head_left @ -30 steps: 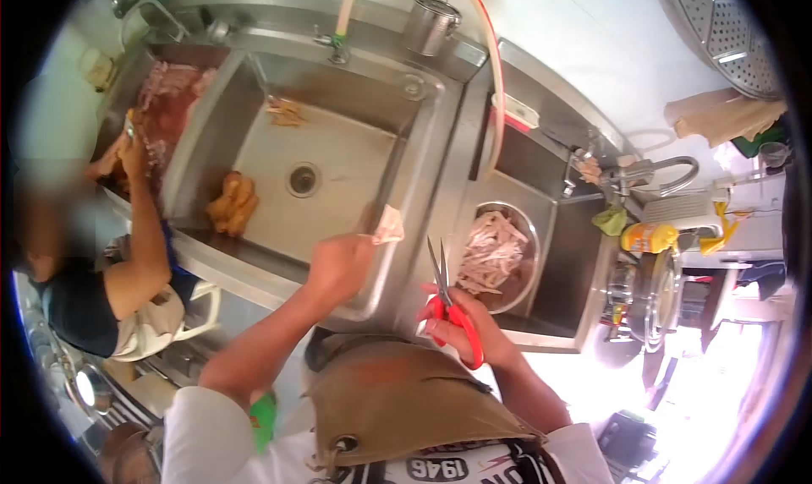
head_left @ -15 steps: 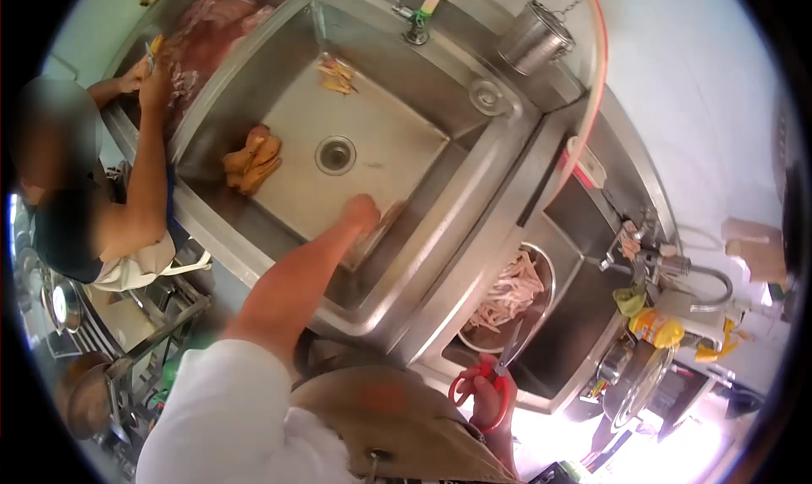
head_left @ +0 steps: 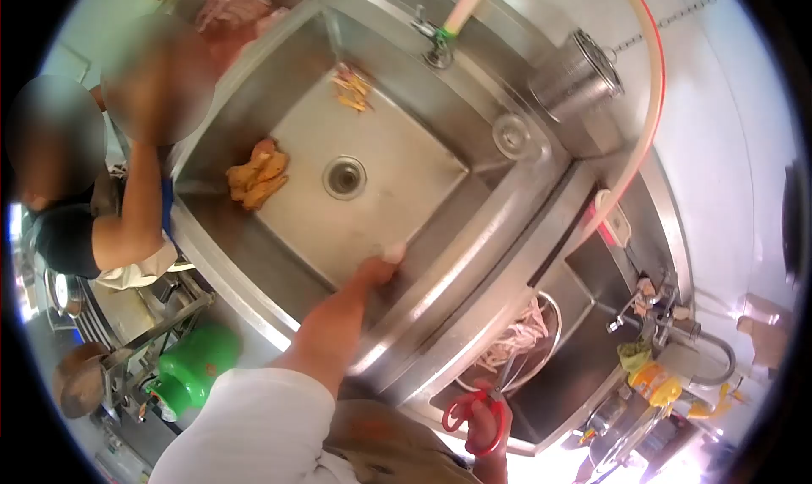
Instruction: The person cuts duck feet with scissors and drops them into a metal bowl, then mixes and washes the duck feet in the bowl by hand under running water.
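My left hand (head_left: 378,271) reaches down into the large steel sink (head_left: 406,205), near its right wall. At its fingertips is a small pale piece of meat (head_left: 394,251), somewhat blurred, with the fingers closed on it. My right hand (head_left: 484,429) grips red-handled scissors (head_left: 461,410) in front of the smaller sink. Their blades point up toward a round bowl (head_left: 556,323) of pale meat strips (head_left: 520,340). In the large sink lie a yellowish piece of poultry (head_left: 258,175) by the left wall and small yellow pieces (head_left: 351,88) toward the back.
Another person (head_left: 127,239) works at the left, beside a basin of pinkish meat (head_left: 228,10). A tap (head_left: 437,53) with a hose (head_left: 647,120) and a metal canister (head_left: 575,76) are behind the sinks. A green gas cylinder (head_left: 199,361) stands at lower left.
My left hand has gone from the sink's near right edge down into the sink with the pale piece. My right hand keeps the scissors, now lower in view. The camera view has shifted.
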Demonstrator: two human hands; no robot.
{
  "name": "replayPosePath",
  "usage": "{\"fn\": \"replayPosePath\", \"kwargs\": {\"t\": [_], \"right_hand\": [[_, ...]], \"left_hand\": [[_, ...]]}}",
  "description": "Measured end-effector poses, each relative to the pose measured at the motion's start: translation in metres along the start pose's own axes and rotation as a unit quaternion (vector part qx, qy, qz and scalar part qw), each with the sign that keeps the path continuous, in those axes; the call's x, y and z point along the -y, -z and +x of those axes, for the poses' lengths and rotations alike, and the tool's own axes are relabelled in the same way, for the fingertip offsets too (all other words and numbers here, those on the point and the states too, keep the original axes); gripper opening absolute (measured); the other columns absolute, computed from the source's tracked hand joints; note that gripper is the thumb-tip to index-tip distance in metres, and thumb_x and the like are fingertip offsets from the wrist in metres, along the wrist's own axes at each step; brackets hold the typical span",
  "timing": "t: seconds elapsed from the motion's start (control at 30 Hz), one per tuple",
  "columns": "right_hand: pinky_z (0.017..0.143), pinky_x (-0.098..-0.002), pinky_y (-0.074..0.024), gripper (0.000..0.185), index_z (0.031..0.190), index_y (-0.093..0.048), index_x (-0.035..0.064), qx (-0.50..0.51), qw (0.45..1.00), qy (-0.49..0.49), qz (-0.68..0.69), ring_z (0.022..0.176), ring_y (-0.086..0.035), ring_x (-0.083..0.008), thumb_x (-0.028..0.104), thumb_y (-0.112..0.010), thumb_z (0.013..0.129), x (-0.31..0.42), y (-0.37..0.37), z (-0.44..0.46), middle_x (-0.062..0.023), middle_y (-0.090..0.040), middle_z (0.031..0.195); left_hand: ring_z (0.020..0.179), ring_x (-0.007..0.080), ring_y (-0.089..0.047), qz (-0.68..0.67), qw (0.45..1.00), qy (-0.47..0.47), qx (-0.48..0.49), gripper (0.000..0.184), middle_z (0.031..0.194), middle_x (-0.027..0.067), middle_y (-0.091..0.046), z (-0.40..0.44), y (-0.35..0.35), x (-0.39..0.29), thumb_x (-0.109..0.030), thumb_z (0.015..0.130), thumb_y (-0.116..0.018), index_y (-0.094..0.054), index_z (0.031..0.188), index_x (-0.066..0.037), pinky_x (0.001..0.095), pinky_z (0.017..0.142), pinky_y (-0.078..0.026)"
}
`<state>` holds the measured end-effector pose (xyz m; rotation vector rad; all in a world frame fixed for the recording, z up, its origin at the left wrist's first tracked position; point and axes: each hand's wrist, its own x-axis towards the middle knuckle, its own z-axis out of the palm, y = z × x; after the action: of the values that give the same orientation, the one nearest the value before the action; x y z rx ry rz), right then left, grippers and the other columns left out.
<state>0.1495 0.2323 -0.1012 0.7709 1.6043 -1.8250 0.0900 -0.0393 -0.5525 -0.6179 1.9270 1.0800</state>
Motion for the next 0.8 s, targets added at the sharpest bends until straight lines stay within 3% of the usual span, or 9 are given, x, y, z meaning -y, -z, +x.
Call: {"fn": "replayPosePath", "kwargs": {"t": [0.13,0.2,0.3,0.43,0.47,0.57,0.6,0.7,0.8], "right_hand": [[0.059,-0.0332,-0.0568,0.046,0.129,-0.045,-0.0083,0.003,1.000,0.000,0.015,0.073,-0.067,-0.0262,0.012,-0.058,0.089,0.003,-0.013,-0.002,-0.0228,-0.068,0.093],[0.059,-0.0326,-0.0573,0.044,0.127,-0.047,-0.0078,-0.002,1.000,-0.004,0.005,0.073,-0.068,-0.0253,0.012,-0.058,0.089,0.002,-0.018,-0.006,-0.0212,-0.069,0.091],[0.058,-0.0327,-0.0574,0.043,0.126,-0.048,-0.0079,0.005,0.999,0.005,-0.044,0.072,-0.067,-0.0251,0.014,-0.057,0.090,0.009,-0.033,-0.014,-0.0208,-0.069,0.092],[0.067,-0.0299,-0.0545,0.034,0.113,-0.057,-0.0097,0.027,0.986,0.055,-0.157,0.073,-0.067,-0.0205,0.015,-0.054,0.091,0.020,-0.069,-0.029,-0.0156,-0.068,0.088],[0.058,-0.0317,-0.0528,0.039,0.123,-0.047,-0.0089,0.040,0.991,0.056,-0.111,0.064,-0.064,-0.0255,0.014,-0.057,0.093,0.005,-0.065,-0.024,-0.0183,-0.064,0.088],[0.054,-0.0300,-0.0498,0.030,0.114,-0.053,-0.0072,0.179,0.920,0.183,-0.295,0.063,-0.064,-0.0225,0.013,-0.058,0.093,-0.015,-0.074,-0.004,-0.0146,-0.064,0.084],[0.053,-0.0286,-0.0470,0.023,0.108,-0.056,-0.0049,0.179,0.894,0.255,-0.322,0.059,-0.061,-0.0193,0.011,-0.059,0.092,-0.024,-0.084,0.004,-0.0100,-0.061,0.075],[0.068,-0.0317,-0.0541,0.037,0.119,-0.051,-0.0066,0.131,0.965,0.100,-0.202,0.072,-0.066,-0.0209,0.013,-0.060,0.090,-0.013,-0.130,-0.006,-0.0157,-0.068,0.090],[0.061,-0.0322,-0.0522,0.040,0.121,-0.047,-0.0053,0.096,0.967,0.160,-0.171,0.067,-0.062,-0.0198,0.010,-0.062,0.088,-0.011,-0.145,0.013,-0.0117,-0.062,0.081]], "left_hand": [[0.105,0.0386,-0.065,-0.025,0.996,-0.042,-0.076,0.042,0.112,0.0218,-0.068,-0.042,0.018,-0.026,-0.038,0.088,-0.058,-0.070,0.110,-0.003,0.0469,0.089,-0.050],[0.105,0.0381,-0.066,0.057,0.997,-0.030,-0.035,0.041,0.112,0.0219,-0.068,-0.049,0.028,-0.033,-0.036,0.090,-0.055,-0.069,0.109,-0.002,0.0475,0.088,-0.050],[0.096,0.0382,-0.067,0.017,0.997,-0.040,-0.068,0.039,0.107,0.0244,-0.068,-0.118,0.077,-0.076,-0.027,0.088,-0.059,-0.067,0.106,0.006,0.0447,0.083,-0.052],[0.093,0.0352,-0.068,-0.061,0.993,-0.077,-0.070,0.034,0.103,0.0225,-0.069,-0.139,0.106,-0.075,-0.026,0.089,-0.058,-0.067,0.106,0.003,0.0437,0.081,-0.052],[0.092,0.0343,-0.068,-0.104,0.988,-0.081,-0.080,0.034,0.101,0.0218,-0.069,-0.151,0.114,-0.079,-0.027,0.090,-0.058,-0.067,0.106,0.001,0.0433,0.081,-0.052],[0.085,0.0303,-0.068,-0.150,0.960,-0.169,-0.164,0.031,0.093,0.0189,-0.070,-0.193,0.136,-0.085,-0.028,0.091,-0.057,-0.069,0.105,-0.003,0.0413,0.078,-0.052],[0.083,0.0288,-0.067,-0.150,0.946,-0.210,-0.198,0.030,0.090,0.0179,-0.070,-0.207,0.142,-0.088,-0.028,0.091,-0.057,-0.069,0.104,-0.004,0.0405,0.077,-0.052],[0.078,0.0231,-0.066,-0.215,0.931,-0.242,-0.168,0.032,0.082,0.0144,-0.069,-0.252,0.162,-0.097,-0.031,0.091,-0.059,-0.070,0.101,-0.004,0.0376,0.074,-0.051],[0.076,0.0186,-0.064,-0.180,0.942,-0.248,-0.140,0.032,0.080,0.0130,-0.068,-0.300,0.180,-0.109,-0.032,0.090,-0.061,-0.071,0.099,-0.002,0.0352,0.073,-0.051]]}}
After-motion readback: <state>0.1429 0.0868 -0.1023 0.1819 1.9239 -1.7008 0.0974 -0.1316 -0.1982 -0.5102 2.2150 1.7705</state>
